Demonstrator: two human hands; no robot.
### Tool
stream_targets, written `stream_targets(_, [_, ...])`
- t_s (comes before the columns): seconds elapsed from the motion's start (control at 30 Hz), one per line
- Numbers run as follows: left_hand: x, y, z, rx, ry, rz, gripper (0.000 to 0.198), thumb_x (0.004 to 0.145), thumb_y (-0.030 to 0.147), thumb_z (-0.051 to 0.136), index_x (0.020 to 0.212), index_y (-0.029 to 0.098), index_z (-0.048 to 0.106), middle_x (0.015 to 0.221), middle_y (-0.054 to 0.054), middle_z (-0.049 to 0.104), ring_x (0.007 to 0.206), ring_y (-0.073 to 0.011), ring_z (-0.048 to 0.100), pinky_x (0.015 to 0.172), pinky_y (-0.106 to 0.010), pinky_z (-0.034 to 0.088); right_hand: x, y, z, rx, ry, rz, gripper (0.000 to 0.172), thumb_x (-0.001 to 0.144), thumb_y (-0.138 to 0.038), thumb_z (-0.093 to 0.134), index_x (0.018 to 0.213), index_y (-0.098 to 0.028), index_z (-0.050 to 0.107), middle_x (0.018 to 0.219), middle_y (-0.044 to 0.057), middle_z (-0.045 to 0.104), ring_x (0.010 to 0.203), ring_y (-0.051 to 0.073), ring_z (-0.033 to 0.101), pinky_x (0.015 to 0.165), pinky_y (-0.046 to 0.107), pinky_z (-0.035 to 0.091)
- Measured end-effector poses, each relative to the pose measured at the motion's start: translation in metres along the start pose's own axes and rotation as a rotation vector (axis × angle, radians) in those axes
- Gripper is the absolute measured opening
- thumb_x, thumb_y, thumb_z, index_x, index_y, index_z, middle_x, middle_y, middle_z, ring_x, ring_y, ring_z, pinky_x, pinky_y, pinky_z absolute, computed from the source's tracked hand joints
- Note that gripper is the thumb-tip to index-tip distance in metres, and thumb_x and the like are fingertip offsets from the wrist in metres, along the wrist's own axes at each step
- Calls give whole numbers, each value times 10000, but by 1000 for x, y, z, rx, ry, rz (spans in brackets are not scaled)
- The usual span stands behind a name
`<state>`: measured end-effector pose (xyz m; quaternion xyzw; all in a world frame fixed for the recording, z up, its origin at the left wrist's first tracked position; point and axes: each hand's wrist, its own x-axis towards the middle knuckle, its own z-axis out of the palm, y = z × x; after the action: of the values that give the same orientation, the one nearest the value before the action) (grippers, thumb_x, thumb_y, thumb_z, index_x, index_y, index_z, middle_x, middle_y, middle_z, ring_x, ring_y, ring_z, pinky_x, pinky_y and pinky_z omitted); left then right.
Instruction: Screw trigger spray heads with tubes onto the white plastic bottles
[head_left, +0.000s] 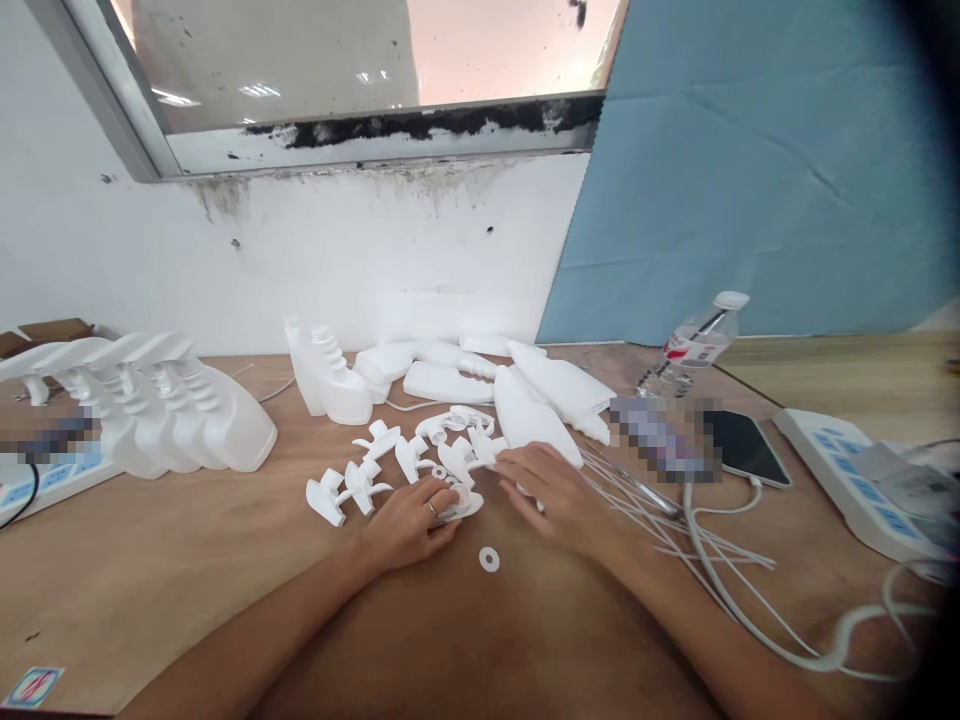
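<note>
My left hand point(412, 520), a ring on one finger, is closed around a white trigger spray head point(466, 503) at the table's middle. To its right, my right hand point(551, 492) has its fingers curled and bent downward. A small whitish bit shows under those fingers, too little to name. Loose white trigger spray heads point(365, 484) lie just beyond the left hand. In front of and between the hands rests a flat white ring washer point(489, 559). White plastic bottles point(531, 415) lie on their sides past the right hand.
Shaped white bottles stand in a row point(202, 415) at left. Thin white tubes point(675, 545) and a cable lie right, near a phone point(746, 447), a clear drink bottle point(694, 345) and a power strip point(862, 490). A wall bounds the table's back.
</note>
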<state>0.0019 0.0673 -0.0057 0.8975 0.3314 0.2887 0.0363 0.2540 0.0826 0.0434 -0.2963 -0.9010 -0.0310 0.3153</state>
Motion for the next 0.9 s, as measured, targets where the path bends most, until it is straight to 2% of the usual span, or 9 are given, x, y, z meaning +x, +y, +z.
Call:
stream_targets(0.07, [0,1,-1,-25,-17,-20,166,887,210,530,1039,209,462,1010,-49,598,871,-184,581,711,-284,491,-13,12,-22,-87,-35,140,184,925,-189,460,1007,-184,625,952,98,687,904,251,623,837,438,460])
stream_targets(0.13, [1,3,-3,-56,-30,-33,195,869,188,540,1043,215,456,1033,-43,594,890,-179,577,729,-280,487,-38,22,-42,-125,-67,310,206,932,-232,445,1011,-175,627,970,108,687,906,258,630,801,411,464])
stream_targets(0.2, [2,4,-5,-92,-49,-50,225,847,165,551,1043,220,453,1059,-35,588,908,-175,573,748,-277,483,-66,26,-55,-152,-176,450,228,923,-255,432,920,-195,652,948,105,695,880,259,641,755,380,461])
stream_targets(0.27, [3,7,-8,-120,-70,-75,225,837,156,553,1029,223,458,1071,-28,585,908,-172,572,760,-279,477,-90,23,-61,-211,-260,614,250,894,-276,451,762,-202,650,814,103,699,779,257,647,704,361,444])
stream_targets(0.37, [5,10,-12,-153,-103,-130,182,840,164,545,995,222,469,1066,-27,580,896,-173,572,765,-285,472,-106,8,-60,-252,-360,840,261,878,-357,489,714,-206,625,740,84,695,701,250,643,636,328,414])
stream_targets(0.5, [3,10,-12,-181,-104,-170,176,841,170,531,995,217,459,1091,-42,572,929,-190,568,781,-300,468,-104,-7,-48,-217,-476,925,226,881,-283,471,722,-199,608,768,84,705,719,236,654,643,303,396])
stream_targets(0.67, [-1,6,-9,-156,-122,-211,221,856,219,530,1057,222,437,1063,-42,580,877,-196,571,763,-315,468,-99,-3,-34,-298,-555,1026,262,833,-200,442,629,-182,604,713,114,700,719,266,656,626,315,349])
stream_targets(0.77, [-1,6,-9,-155,-124,-238,326,857,241,544,1155,234,411,1062,-37,591,838,-192,580,752,-318,472,-98,-7,-39,-232,-565,1064,225,779,-227,491,579,-183,584,674,107,687,682,256,640,584,301,332])
stream_targets(0.9, [0,7,-10,-172,-124,-254,419,856,244,555,1243,245,394,1091,-42,597,882,-200,595,788,-324,482,-111,-31,-58,58,-545,1129,174,746,-274,515,601,-190,562,512,35,602,523,183,581,538,267,358])
